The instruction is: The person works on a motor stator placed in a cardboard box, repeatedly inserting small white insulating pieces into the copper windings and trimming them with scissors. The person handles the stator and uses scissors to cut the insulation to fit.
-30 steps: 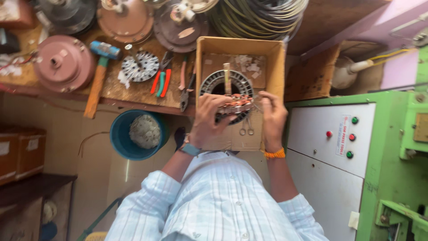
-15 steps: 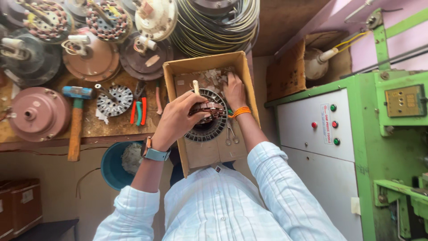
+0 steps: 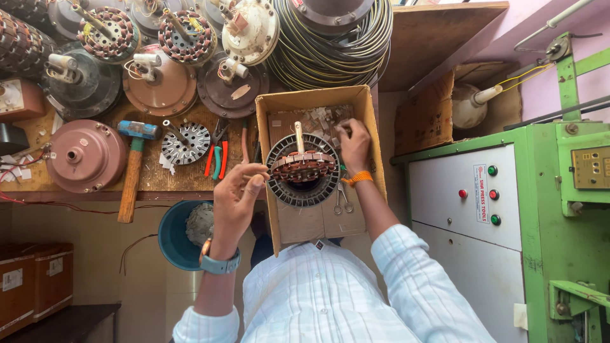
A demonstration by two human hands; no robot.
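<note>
A wound stator with copper coils and an upright shaft stands on a black ring core inside an open cardboard box. My left hand, with a watch on its wrist, pinches the stator's left edge. My right hand, with an orange band on its wrist, is past the stator at the box's far end. Its bent fingers rest among small pale paper pieces; whether they hold one is unclear. Scissors lie in the box just right of the ring.
On the wooden bench lie a blue-headed hammer, pliers, a bare rotor disc, several fan motor housings and coiled wire. A blue bucket sits below the bench. A green machine with buttons stands right.
My right hand has left the stator and moved to the paper pieces at the box's far end. My left hand has slid to the stator's left edge.
</note>
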